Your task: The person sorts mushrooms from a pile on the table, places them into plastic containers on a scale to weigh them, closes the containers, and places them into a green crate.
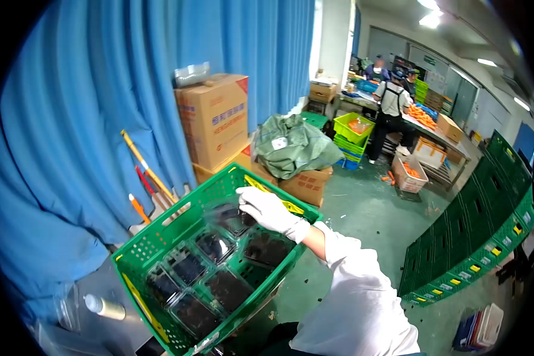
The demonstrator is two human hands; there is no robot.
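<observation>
Right now, a clear box (225,219) of dark contents sits just under the fingertips of the gloved right hand (269,209); they bend together at its edge, though whether they pinch it I cannot tell. Other filled boxes (187,265) lie below the grip in a green crate (145,252). A poor hold or a knock against them could spring the lid and spill the contents.

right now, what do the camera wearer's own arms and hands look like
The right hand wears a plain white glove ending in a cuff at the wrist. A short bare strip of forearm separates it from a loose white sleeve. No markings can be made out. The left hand is out of view.
</observation>
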